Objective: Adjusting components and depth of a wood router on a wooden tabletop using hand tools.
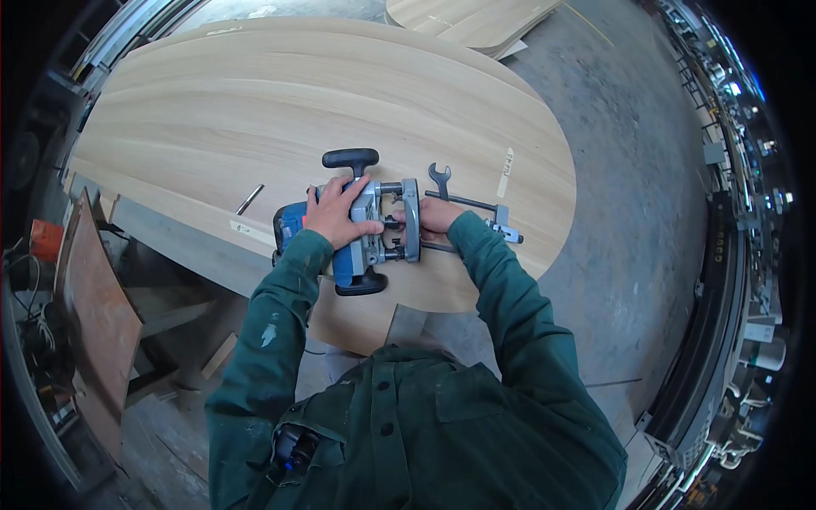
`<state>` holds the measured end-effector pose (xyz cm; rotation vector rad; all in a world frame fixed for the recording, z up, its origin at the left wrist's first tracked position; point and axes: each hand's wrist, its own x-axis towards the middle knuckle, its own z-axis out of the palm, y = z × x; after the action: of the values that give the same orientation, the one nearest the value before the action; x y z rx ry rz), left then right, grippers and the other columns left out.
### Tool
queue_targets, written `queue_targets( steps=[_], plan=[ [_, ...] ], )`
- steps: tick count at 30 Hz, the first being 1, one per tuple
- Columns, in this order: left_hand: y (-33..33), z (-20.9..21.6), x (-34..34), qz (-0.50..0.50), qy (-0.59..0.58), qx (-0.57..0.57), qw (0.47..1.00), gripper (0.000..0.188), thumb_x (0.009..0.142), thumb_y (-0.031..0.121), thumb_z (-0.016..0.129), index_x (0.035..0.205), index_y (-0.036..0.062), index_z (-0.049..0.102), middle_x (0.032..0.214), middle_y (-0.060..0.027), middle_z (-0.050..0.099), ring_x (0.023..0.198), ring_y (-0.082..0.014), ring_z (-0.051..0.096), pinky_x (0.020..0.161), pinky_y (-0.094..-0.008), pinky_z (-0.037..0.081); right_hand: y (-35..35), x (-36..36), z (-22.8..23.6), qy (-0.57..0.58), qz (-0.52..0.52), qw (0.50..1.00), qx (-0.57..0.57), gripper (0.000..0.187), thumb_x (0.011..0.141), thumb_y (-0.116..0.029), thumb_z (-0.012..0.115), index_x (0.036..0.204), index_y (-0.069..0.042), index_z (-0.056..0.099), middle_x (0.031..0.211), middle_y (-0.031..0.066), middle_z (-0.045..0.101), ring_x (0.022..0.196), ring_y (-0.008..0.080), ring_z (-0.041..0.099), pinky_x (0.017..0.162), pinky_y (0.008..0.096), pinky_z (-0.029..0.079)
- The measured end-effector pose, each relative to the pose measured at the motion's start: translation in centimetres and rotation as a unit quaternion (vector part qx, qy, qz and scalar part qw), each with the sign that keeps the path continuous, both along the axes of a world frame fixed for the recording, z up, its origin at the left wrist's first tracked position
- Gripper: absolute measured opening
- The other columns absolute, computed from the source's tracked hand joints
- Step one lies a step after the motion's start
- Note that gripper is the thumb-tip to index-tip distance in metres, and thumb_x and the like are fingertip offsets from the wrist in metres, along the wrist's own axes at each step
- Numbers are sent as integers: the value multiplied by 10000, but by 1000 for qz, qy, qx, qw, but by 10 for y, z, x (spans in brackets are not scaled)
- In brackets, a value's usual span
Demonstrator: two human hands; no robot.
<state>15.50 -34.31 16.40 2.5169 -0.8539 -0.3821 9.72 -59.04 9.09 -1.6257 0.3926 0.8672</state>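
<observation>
A blue and grey plunge router lies on its side on a pale wooden tabletop, its round base turned to the right and its black handles pointing away and toward me. My left hand grips the motor body, thumb and fingers spread across it. At the base opening, my right hand is closed, fingertips by the collet; the base plate partly hides them, and what they pinch cannot be made out. Just beyond my right hand lies a dark open-end wrench. An edge guide with two rods lies to its right.
A small metal rod lies left of the router. Strips of marked tape stick to the tabletop. Further stacked boards stand at the far side. A brown panel leans at the left, and a long black rail runs along the right.
</observation>
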Motion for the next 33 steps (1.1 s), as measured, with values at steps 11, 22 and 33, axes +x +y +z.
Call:
queue_targets(
  steps=[11, 22, 33],
  plan=[
    [3, 3, -3, 7, 2, 28, 1000, 970, 672, 639, 756, 1488, 265, 386, 1463, -107, 386, 1378, -332, 370, 1151, -640, 94, 26, -22, 12, -76, -135, 986, 68, 288, 865, -317, 761, 866, -33, 709, 715, 77, 713, 388, 80, 410, 372, 253, 281],
    [-2, 4, -3, 5, 13, 33, 999, 991, 655, 647, 758, 1484, 244, 396, 1470, -116, 375, 1391, -310, 351, 1146, -661, 100, 13, -13, 21, -9, -77, 995, 60, 241, 938, -247, 666, 899, -10, 691, 848, 137, 731, 401, 92, 472, 373, 215, 342],
    [-3, 9, 10, -1, 44, 55, 998, 1016, 648, 646, 772, 1501, 271, 367, 1454, -142, 379, 1386, -340, 343, 1144, -641, 101, -2, -37, 10, -243, 18, 838, -488, 361, 827, -213, 683, 1093, -11, 544, 1014, 225, 654, 897, 425, 645, 793, 487, 532]
  ],
)
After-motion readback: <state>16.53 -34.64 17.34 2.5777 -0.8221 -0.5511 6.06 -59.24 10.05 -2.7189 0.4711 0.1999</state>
